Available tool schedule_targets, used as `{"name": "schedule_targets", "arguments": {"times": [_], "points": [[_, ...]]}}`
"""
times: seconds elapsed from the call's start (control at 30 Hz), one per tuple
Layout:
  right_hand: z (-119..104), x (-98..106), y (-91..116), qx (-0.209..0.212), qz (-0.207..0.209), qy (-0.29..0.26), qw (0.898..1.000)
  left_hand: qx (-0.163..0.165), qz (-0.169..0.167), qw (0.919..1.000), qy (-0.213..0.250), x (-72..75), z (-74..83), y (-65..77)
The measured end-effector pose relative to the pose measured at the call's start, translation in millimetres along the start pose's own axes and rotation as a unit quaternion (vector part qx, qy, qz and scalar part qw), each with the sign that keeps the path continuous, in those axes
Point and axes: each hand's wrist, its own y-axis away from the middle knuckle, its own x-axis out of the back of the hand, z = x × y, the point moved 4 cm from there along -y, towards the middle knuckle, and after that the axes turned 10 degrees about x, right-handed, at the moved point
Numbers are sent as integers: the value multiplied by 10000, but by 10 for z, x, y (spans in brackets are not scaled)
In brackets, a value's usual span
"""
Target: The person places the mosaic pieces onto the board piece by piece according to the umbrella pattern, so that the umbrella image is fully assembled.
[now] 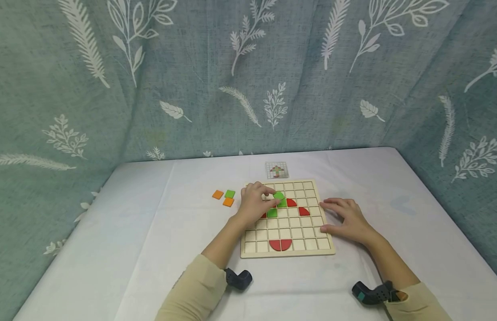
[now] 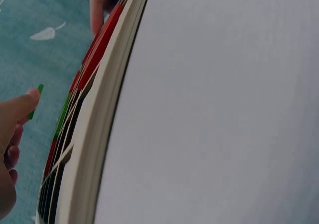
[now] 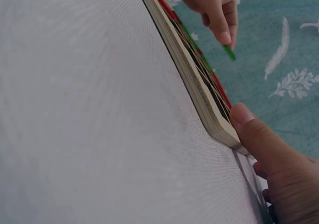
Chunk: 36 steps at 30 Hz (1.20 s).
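Over the upper part of the wooden grid board (image 1: 311,244), my left hand (image 1: 253,204) pinches a green square tile (image 1: 278,195) between thumb and fingers. In the right wrist view the pinched green tile (image 3: 229,53) stands edge-on, above the board. Two green tiles, one being this green tile (image 1: 272,213), lie in grid cells below the hand. Red quarter-circle pieces lie around them, including a red piece (image 1: 304,211) to the right. A pair of red quarter circles (image 1: 286,244) forms a half disc in the bottom row. My right hand (image 1: 348,219) rests with thumb and fingertips against the board's right edge.
Left of the board lie two orange tiles, one of them this orange tile (image 1: 218,195), and a loose green tile (image 1: 230,194). Behind the board is a small pattern card (image 1: 277,170). A white cloth (image 1: 152,267) covers the table; a leaf-print curtain (image 1: 192,67) hangs behind.
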Motion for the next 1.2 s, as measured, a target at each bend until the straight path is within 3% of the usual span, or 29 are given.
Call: {"name": "schedule_targets", "arguments": {"times": [0.43, 0.8, 1.2], "points": [[5, -4, 5, -37, -28, 12, 10000, -554, -508, 9957, -548, -210, 218, 69], [-8, 7, -5, -15, -11, 42, 10000, -931, -713, 9880, -1010, -309, 221, 74], [-18, 7, -4, -110, -31, 22, 9999, -898, -765, 9888, -915, -327, 196, 72]]}}
